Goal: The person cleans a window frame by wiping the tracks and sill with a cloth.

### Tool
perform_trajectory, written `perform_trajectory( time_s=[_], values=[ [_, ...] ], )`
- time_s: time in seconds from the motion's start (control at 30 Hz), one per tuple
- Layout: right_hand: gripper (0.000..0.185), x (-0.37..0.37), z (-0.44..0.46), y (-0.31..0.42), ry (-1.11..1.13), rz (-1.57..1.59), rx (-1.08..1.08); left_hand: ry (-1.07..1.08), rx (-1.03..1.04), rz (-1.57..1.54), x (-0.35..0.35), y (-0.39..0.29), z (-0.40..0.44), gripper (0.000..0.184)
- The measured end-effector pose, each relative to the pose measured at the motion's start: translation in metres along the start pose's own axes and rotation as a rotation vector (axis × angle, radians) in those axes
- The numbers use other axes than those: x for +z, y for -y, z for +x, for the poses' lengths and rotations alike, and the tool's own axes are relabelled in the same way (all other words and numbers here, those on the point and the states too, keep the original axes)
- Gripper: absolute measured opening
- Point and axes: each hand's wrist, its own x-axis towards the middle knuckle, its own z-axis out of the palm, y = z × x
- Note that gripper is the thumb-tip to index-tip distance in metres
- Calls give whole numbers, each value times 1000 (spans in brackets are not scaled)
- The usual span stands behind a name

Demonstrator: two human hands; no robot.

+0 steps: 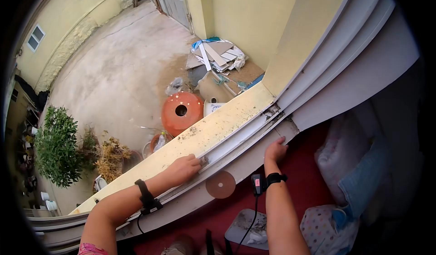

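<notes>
My left hand [185,168] reaches over the white window track [227,150], its fingers closed around a small greyish, dirty wad [204,161] pressed to the track. Whether the wad is cloth or paper I cannot make out. Farther right, my right hand [275,149] is at the inner edge of the window sill [290,130], fingers curled; whatever they may hold is hidden. Dark dirt [273,112] lies in the track's corner near the frame. A brown disc with a light centre [220,185] is on the sill between my arms.
A grey tray with debris [245,227] sits below on red fabric [313,173]. Plastic-wrapped bedding [349,159] and a dotted bag [324,227] are at the right. Outside, below the yellow ledge [190,137], are an orange round pot [181,112], scrap panels [218,55] and plants [59,146].
</notes>
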Motion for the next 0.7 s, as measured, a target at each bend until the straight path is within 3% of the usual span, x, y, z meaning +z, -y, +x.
perform_trajectory(
  time_s=[0.13,0.3,0.43,0.6,0.7],
  values=[
    [63,2,5,-7,-15,-31,-29,42,-3,16,2,0,14,5],
    [63,0,2,-4,-13,-37,-40,-176,0,38,6,1,79,4],
    [64,6,11,-8,-21,-48,-64,-242,-9,-5,1,0,63,6],
    [66,1,11,-5,19,-103,-26,-643,-436,-94,-27,-31,-44,17],
    [66,3,12,-6,0,-75,-33,-655,-656,-32,-21,-57,-116,24]
  ],
)
